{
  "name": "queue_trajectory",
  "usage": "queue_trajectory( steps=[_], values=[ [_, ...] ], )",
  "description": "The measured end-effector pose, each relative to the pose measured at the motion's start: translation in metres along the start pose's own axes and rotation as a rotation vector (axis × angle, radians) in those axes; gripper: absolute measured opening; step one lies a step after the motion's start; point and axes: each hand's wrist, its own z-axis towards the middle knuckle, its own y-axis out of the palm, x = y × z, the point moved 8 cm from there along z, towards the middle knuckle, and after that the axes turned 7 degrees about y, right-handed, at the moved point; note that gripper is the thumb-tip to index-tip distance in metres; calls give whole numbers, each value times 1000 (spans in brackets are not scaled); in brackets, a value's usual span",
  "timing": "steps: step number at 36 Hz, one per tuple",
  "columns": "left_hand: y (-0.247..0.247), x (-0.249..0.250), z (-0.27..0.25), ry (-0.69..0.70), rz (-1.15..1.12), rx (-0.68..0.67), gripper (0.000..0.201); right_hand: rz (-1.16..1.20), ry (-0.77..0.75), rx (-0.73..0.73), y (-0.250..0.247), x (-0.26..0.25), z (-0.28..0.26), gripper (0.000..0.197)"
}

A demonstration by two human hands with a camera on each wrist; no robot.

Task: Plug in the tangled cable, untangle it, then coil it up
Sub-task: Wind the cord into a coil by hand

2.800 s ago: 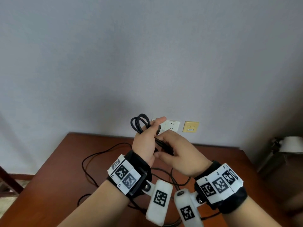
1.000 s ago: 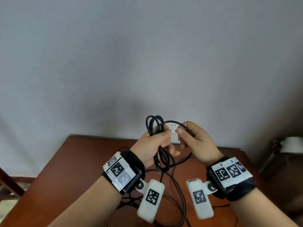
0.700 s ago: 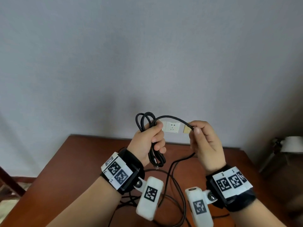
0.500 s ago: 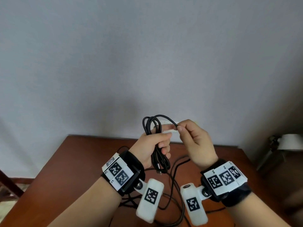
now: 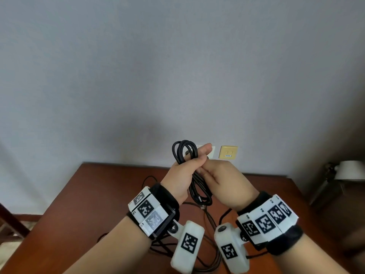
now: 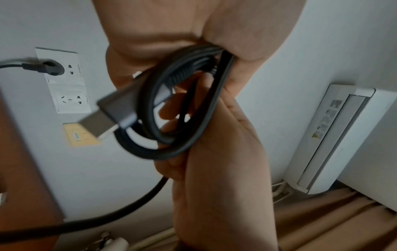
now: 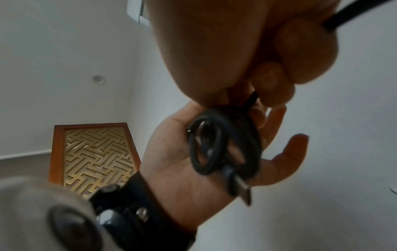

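Observation:
A black cable is partly wound into a coil that my left hand grips, thumb up, above the table. The coil's loops stick out above the fist and hang below it. My right hand is pressed against the left, its fingers curled round a strand of the cable at the coil. The left wrist view shows the coil with a grey USB connector jutting from it. A black plug sits in the white wall socket. Loose cable trails over the table.
The brown wooden table stands against a grey wall. A yellow wall plate is beside the white sockets. A white lamp stands to the right, and a wooden chair to the left. A white air-conditioner unit appears in the left wrist view.
My right hand drew a strand out to the right, then brought it back to the left hand. Both hands are now together and a little lower.

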Motion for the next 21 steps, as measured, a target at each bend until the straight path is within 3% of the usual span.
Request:
queue_trajectory(
  steps=[6,8,11,13,18,21],
  values=[
    [-1,6,-1,56,27,46,36,49,9,-58,8,5,0,32],
    [-3,12,2,108,-25,91,35,178,92,-13,5,15,0,30],
    [-4,18,6,129,-118,113,30,359,250,38,3,33,-1,50],
    [-5,22,5,155,-161,105,24,455,311,20,5,44,-3,50],
    [-16,37,4,239,-187,192,27,543,200,-126,10,60,-11,47],
    [-19,41,7,237,-213,190,27,599,236,-139,12,75,-18,35]
  ],
)
